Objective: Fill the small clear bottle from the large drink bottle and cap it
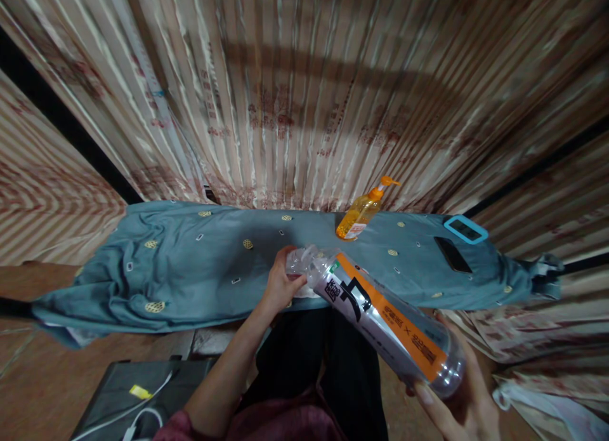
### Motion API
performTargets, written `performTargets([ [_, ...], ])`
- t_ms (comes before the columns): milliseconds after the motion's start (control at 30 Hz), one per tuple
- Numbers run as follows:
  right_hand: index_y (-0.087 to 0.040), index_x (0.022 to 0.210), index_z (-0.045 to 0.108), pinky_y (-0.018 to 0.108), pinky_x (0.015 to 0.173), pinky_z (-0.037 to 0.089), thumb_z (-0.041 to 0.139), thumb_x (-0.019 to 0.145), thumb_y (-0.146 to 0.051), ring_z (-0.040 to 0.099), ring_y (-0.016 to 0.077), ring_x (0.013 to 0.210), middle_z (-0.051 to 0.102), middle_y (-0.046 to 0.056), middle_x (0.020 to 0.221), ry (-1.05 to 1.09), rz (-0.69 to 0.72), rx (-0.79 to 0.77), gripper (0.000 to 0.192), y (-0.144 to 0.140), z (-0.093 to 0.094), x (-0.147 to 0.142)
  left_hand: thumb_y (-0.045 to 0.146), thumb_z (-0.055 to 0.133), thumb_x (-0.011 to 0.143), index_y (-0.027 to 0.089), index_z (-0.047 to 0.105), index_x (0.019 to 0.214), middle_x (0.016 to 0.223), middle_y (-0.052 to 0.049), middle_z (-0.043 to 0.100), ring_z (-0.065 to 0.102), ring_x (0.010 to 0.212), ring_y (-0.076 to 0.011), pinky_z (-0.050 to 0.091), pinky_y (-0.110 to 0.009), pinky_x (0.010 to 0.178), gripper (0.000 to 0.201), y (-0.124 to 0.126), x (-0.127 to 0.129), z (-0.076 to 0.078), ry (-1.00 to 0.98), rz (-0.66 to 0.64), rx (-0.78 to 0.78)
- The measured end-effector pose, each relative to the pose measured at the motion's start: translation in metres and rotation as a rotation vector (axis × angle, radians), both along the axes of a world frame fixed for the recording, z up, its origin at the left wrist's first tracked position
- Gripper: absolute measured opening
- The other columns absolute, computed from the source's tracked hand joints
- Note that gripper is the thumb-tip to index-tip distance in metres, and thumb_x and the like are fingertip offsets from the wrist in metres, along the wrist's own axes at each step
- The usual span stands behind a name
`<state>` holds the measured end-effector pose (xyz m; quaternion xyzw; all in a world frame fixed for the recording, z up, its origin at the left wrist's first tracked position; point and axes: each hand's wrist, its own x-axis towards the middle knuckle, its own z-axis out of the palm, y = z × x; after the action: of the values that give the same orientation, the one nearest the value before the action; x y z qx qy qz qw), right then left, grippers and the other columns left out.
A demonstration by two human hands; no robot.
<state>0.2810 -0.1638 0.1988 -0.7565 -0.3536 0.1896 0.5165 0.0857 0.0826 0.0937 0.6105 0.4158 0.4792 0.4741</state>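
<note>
Both hands are closed on one large clear plastic bottle [380,317], which lies tilted across the lower middle of the head view, its neck pointing up and away from the person and its base toward them. Its label is grey and white with a broad orange band and bold black characters. Gripping the neck end, the left hand [280,282] has its fingers curled around the top of the bottle, right at the near edge of the desk [190,263]; whether a cap sits under those fingers cannot be told. Cupping the rounded base from below, the right hand [457,403] shows its fingertips along the bottle's lower side.

Under and beyond the left hand the desk is draped in a wrinkled teal cloth [166,282] dotted with small gold and white motifs. Farther out, beyond the bottle's neck, an orange pump bottle [361,214] stands tilted on the cloth. Out past the right hand and well apart from it, a dark phone [453,254] lies flat on the cloth, and just beyond it rests a small device with a light blue frame [465,230]. Near the left forearm, lower down, a dark case [124,390] carries a white cable [143,400]. Striped curtains [304,98] hang behind the desk.
</note>
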Motion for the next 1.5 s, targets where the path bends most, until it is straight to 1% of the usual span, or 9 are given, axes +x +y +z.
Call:
performTargets([
  [67,-0.032,0.169,0.039,0.055,0.106,0.062,0.081,0.081,-0.071,0.057,0.0435,0.147,0.051,0.014,0.168,-0.009,0.01,0.003,0.105,-0.0007,-0.0013,0.0017,0.03,0.088,0.07,0.02,0.057,0.134,0.131,-0.012,0.072,0.075,0.116,-0.0309,0.067,-0.039,0.087,0.072,0.0,-0.0001,-0.0004,0.006,0.0,0.0],
  [133,-0.03,0.168,0.041,0.052,0.107,0.062,0.08,0.083,-0.069,0.056,0.0422,0.148,0.049,0.014,0.17,-0.046,0.021,0.021,0.101,-0.001,-0.0023,0.0028,0.032,0.09,0.07,0.02,0.058,0.133,0.131,-0.013,0.072,0.074,0.119,-0.0314,0.066,-0.04,0.09,0.071,-0.0001,-0.0003,-0.001,0.009,0.005,0.001],
  [233,-0.029,0.168,0.041,0.056,0.117,0.055,0.079,0.084,-0.068,0.058,0.0416,0.147,0.047,0.014,0.171,-0.056,0.019,0.027,0.1,-0.0011,-0.0032,0.0032,0.032,0.091,0.07,0.02,0.058,0.133,0.131,-0.013,0.072,0.075,0.117,-0.0311,0.067,-0.04,0.089,0.073,-0.0005,-0.0001,-0.0015,-0.007,0.007,-0.01],
  [567,-0.032,0.168,0.041,0.068,0.123,0.047,0.082,0.079,-0.071,0.055,0.0462,0.148,0.055,0.015,0.163,0.008,-0.009,0.026,0.105,0.0004,-0.0004,-0.0012,0.033,0.091,0.07,0.021,0.058,0.133,0.13,-0.011,0.072,0.076,0.113,-0.03,0.068,-0.038,0.083,0.072,-0.0002,0.0003,-0.0019,-0.013,0.002,-0.013],
  [933,-0.032,0.168,0.041,0.054,0.104,0.064,0.081,0.083,-0.067,0.059,0.0437,0.145,0.051,0.014,0.168,-0.037,0.022,0.025,0.099,-0.0025,-0.0058,0.0036,0.032,0.09,0.07,0.021,0.058,0.135,0.132,-0.012,0.071,0.075,0.115,-0.0313,0.068,-0.038,0.084,0.073,-0.0005,0.0008,-0.0029,0.009,0.013,-0.011],
  [1167,-0.03,0.167,0.043,0.065,0.12,0.051,0.08,0.083,-0.069,0.06,0.0449,0.144,0.059,0.015,0.159,-0.027,-0.007,0.028,0.099,-0.0023,-0.0041,0.001,0.032,0.091,0.069,0.022,0.058,0.133,0.131,-0.011,0.072,0.075,0.118,-0.0314,0.067,-0.042,0.091,0.073,0.001,0.0002,-0.004,0.011,0.021,0.008],
  [1267,-0.031,0.168,0.041,0.058,0.113,0.059,0.08,0.085,-0.067,0.058,0.0434,0.147,0.051,0.014,0.167,-0.042,0.019,0.037,0.099,-0.0032,-0.005,0.0025,0.031,0.092,0.069,0.021,0.059,0.133,0.13,-0.011,0.073,0.074,0.12,-0.0325,0.065,-0.045,0.097,0.072,0.0016,-0.0004,-0.0039,0.032,0.031,0.026],
  [1367,-0.031,0.169,0.041,0.054,0.105,0.064,0.08,0.086,-0.064,0.062,0.0416,0.142,0.054,0.015,0.164,-0.041,0.044,0.042,0.097,-0.0043,-0.0062,0.0049,0.032,0.093,0.07,0.021,0.059,0.133,0.131,-0.011,0.073,0.075,0.12,-0.0327,0.066,-0.045,0.097,0.072,0.0013,-0.0003,-0.0034,0.032,0.032,0.027],
  [1500,-0.032,0.168,0.043,0.065,0.118,0.053,0.081,0.083,-0.066,0.059,0.0449,0.146,0.055,0.015,0.164,-0.021,0.021,0.038,0.099,-0.0034,-0.0031,0.0031,0.032,0.093,0.07,0.021,0.059,0.134,0.13,-0.011,0.073,0.075,0.119,-0.0322,0.066,-0.044,0.096,0.073,0.0008,-0.0003,-0.0026,0.028,0.025,0.015],
])
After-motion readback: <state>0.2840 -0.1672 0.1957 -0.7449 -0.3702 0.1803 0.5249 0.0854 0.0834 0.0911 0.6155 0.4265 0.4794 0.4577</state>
